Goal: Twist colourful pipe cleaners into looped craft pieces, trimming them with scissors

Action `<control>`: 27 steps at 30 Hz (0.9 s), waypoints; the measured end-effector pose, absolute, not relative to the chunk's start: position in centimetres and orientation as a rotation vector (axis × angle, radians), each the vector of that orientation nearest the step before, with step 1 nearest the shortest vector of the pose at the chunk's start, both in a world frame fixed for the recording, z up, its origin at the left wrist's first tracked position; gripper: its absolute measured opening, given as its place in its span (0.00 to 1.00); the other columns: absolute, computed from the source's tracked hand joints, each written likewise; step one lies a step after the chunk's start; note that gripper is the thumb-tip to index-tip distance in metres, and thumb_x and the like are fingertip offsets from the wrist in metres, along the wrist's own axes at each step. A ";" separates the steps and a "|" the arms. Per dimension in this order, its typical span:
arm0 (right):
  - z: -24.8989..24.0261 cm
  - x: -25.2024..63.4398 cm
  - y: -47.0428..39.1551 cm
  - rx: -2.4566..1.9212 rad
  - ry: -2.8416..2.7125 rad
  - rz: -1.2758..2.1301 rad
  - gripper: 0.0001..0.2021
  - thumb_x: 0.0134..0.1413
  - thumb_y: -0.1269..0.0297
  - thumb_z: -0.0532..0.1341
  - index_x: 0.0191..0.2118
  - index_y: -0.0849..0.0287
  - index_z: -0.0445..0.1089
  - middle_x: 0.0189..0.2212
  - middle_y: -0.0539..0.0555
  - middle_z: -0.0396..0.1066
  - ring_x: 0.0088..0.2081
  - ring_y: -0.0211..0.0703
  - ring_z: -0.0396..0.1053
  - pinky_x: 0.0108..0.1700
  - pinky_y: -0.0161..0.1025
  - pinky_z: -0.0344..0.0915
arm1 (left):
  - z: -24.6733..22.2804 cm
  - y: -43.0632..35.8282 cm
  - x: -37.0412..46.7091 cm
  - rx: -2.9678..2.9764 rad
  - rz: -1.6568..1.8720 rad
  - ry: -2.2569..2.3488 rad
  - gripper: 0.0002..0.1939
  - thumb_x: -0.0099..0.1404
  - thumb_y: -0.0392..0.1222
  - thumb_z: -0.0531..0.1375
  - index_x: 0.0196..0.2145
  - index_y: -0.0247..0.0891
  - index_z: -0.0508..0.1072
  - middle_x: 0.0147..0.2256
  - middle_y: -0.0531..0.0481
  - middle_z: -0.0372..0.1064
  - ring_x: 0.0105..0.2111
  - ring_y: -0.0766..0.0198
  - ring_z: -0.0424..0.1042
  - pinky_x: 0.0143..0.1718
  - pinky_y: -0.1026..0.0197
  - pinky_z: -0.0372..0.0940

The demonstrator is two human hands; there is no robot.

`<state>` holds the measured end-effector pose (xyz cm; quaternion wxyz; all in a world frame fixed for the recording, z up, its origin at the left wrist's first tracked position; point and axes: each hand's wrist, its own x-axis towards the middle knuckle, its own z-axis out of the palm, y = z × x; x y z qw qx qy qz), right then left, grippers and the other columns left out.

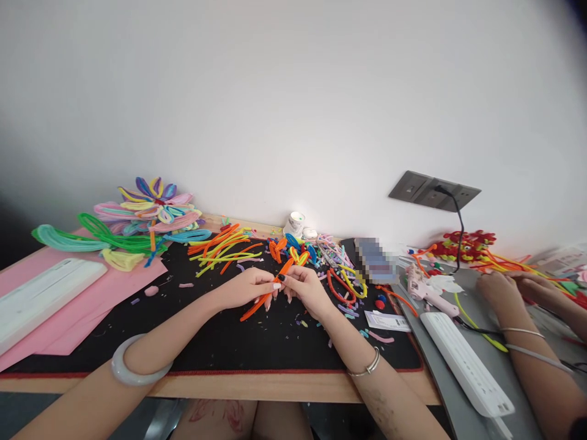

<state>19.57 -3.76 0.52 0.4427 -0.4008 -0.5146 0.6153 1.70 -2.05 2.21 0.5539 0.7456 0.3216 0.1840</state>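
- Orange fuzzy stem [257,307] sits mid-scene above the mat, slanting from near left to far right, pinched by both hands; whether its far end joins the loops behind it, I cannot tell.
- At the far left, a long white case [50,299] lies on pink sheets [132,278], with green loops [114,241] and a multicoloured flower [158,208] beyond.
- Right of these, on the black mat [197,342], orange and yellow stems [224,249] lie in a loose pile.
- Left hand [251,286], its arm wearing a pale bangle [120,366], has its fingers closed on the stem.
- Right hand [308,292] grips the same stem; the two hands meet at the fingertips.
- Far behind them stands a white cup [296,224], near blue loops [312,252].
- Farther right come a bent red stem [338,288], a blurred phone [376,263] and, nearer, a white label [387,321].
- On the right, a pale pink glue gun [431,294] lies just beyond a white power strip [468,366].
- At the far right are a co-worker's hands [499,293], with a red bundle [465,245] farther back.
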 end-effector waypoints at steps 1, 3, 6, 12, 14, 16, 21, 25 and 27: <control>0.5 19.5 -3.8 -0.978 -1.270 1.539 0.11 0.44 0.59 0.63 0.26 0.62 0.66 0.19 0.48 0.67 0.17 0.30 0.60 0.18 0.29 0.59 | 2.2 -2.1 1.8 1.757 0.437 0.760 0.19 0.61 0.53 0.51 0.26 0.34 0.69 0.21 0.50 0.69 0.18 0.70 0.60 0.20 0.67 0.54; 0.6 19.5 -3.9 -0.955 -1.240 1.548 0.10 0.44 0.60 0.64 0.26 0.61 0.66 0.20 0.47 0.67 0.17 0.30 0.60 0.18 0.28 0.59 | 2.1 -2.0 1.8 1.743 0.452 0.759 0.19 0.61 0.54 0.52 0.27 0.33 0.69 0.22 0.50 0.69 0.17 0.70 0.60 0.19 0.68 0.55; 0.9 19.5 -4.0 -0.940 -1.170 1.557 0.10 0.44 0.61 0.64 0.24 0.61 0.64 0.19 0.47 0.66 0.17 0.30 0.59 0.18 0.29 0.58 | 1.9 -1.9 1.7 1.743 0.521 0.791 0.20 0.61 0.54 0.51 0.26 0.34 0.68 0.22 0.51 0.68 0.17 0.71 0.59 0.19 0.68 0.55; 1.0 20.2 -3.6 -0.845 -0.938 1.510 0.07 0.46 0.64 0.61 0.27 0.58 0.62 0.17 0.45 0.62 0.16 0.31 0.58 0.18 0.30 0.57 | 1.4 -1.3 1.5 1.737 0.716 0.977 0.20 0.61 0.54 0.51 0.23 0.34 0.66 0.18 0.55 0.61 0.15 0.72 0.57 0.19 0.67 0.53; 0.9 20.4 -3.3 -0.810 -0.892 1.445 0.06 0.47 0.65 0.60 0.28 0.58 0.62 0.18 0.46 0.63 0.17 0.31 0.58 0.18 0.30 0.57 | 1.2 -1.1 1.4 1.738 0.728 1.040 0.20 0.61 0.54 0.50 0.26 0.34 0.67 0.21 0.54 0.64 0.15 0.72 0.57 0.19 0.67 0.54; 0.9 20.6 -3.1 -0.796 -0.864 1.380 0.05 0.48 0.65 0.60 0.28 0.58 0.61 0.20 0.47 0.64 0.18 0.31 0.59 0.19 0.30 0.57 | 0.9 -0.8 1.3 1.738 0.755 1.089 0.19 0.61 0.53 0.50 0.32 0.34 0.69 0.25 0.52 0.67 0.17 0.72 0.58 0.20 0.66 0.55; 1.0 20.8 -3.0 -0.835 -0.825 1.279 0.08 0.47 0.63 0.61 0.30 0.57 0.60 0.24 0.48 0.65 0.20 0.32 0.61 0.19 0.30 0.57 | 0.6 -0.2 1.0 1.724 0.968 1.272 0.25 0.57 0.50 0.57 0.49 0.35 0.64 0.40 0.46 0.67 0.25 0.67 0.65 0.27 0.63 0.61; 1.0 20.4 -3.2 -0.844 -0.842 1.276 0.08 0.46 0.63 0.62 0.31 0.58 0.62 0.26 0.49 0.67 0.21 0.33 0.63 0.18 0.29 0.58 | 0.9 -0.4 1.0 1.668 1.069 1.223 0.26 0.55 0.51 0.59 0.49 0.37 0.67 0.38 0.47 0.66 0.25 0.68 0.63 0.26 0.65 0.59; 1.0 20.2 -3.3 -0.851 -0.867 1.305 0.08 0.45 0.63 0.63 0.31 0.58 0.63 0.26 0.50 0.68 0.21 0.33 0.64 0.18 0.29 0.58 | 1.1 -0.6 1.1 1.617 1.054 1.132 0.23 0.55 0.51 0.59 0.45 0.35 0.71 0.29 0.51 0.65 0.23 0.69 0.60 0.24 0.66 0.57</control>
